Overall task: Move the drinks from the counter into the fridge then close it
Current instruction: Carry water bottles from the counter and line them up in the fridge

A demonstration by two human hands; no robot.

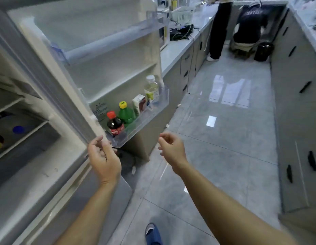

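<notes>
Head view shows me both hands raised in front of the open fridge door (93, 55), forearms reaching up from the bottom of the picture. My left hand (103, 157) sits palm up near the door's lower edge, its fingers loosely curled and holding nothing; the fingertips (98, 138) are just beside the corner of the lowest door shelf (144, 119), and I cannot tell whether they touch it. My right hand (171, 147) hangs in the air to the right of that shelf, over the floor (224, 138), fingers relaxed and half curled, empty too.

The drinks stand upright in a row in the lowest door shelf: a dark cola bottle (114, 125) with a red cap nearest me, then a green bottle (126, 113) with a yellow cap, a small carton (139, 104), and a clear bottle (151, 88) with a white cap at the far end. Above them the upper door shelf (118, 39) is transparent.

Inside the fridge (21, 121) at far left I make out blurred shapes on the shelves. Beyond the door the bench (182, 41) carries a black bundle of cables (182, 31) and a white basket (182, 15). Further back one person stands (219, 27) and another crouches (249, 23). A blue slipper (152, 234) shows at the bottom.
</notes>
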